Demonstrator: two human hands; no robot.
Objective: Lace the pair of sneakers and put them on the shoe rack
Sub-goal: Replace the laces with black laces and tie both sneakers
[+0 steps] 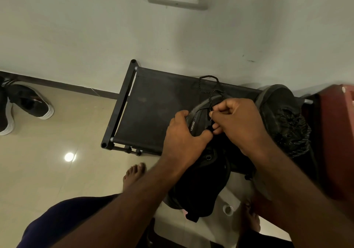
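Note:
A black sneaker [203, 178] hangs over the front edge of the black shoe rack [153, 113], toe toward the wall. My left hand [183, 132] grips its side near the eyelets. My right hand [237, 121] pinches the black speckled lace [209, 92], which loops up over the rack's fabric shelf. The second black sneaker [283, 117], laced, lies on the rack's right end.
Another pair of black shoes with white soles [28, 105] lies on the tiled floor at the left. A dark red piece of furniture [337, 136] stands right of the rack. My bare feet [134, 175] are in front of the rack, which stands against the wall.

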